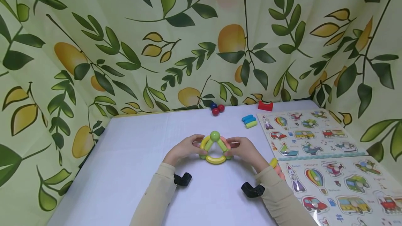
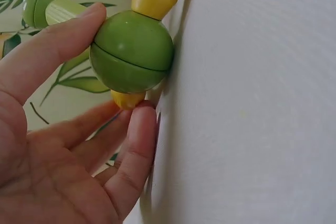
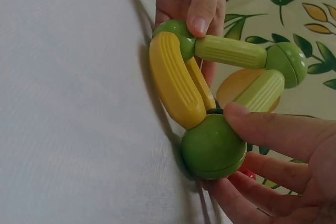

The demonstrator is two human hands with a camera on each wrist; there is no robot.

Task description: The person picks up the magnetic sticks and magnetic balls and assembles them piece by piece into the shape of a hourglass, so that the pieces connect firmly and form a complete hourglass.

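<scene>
Between the two hands, a construction toy of balls and rods stands on the white table (image 1: 125, 156). Its top is a light green ball (image 1: 215, 135) joined to two straight green rods, and a curved yellow rod (image 1: 215, 160) runs along the front. Farther back, another yellow and a pink curved rod show partly. My left hand (image 1: 183, 148) pinches the left green corner ball (image 2: 131, 51), thumb on one side and fingers beneath. On the opposite corner, my right hand (image 1: 246, 151) holds a green ball (image 3: 215, 145) between thumb and fingers.
Red and blue balls (image 1: 215, 112) lie at the back edge. Short blue and yellow-green rods (image 1: 249, 121) and a red block (image 1: 265, 106) sit right of them. Two picture puzzle boards (image 1: 274, 149) cover the right side. Yellow and pink pieces (image 1: 274, 163) lie by my right forearm.
</scene>
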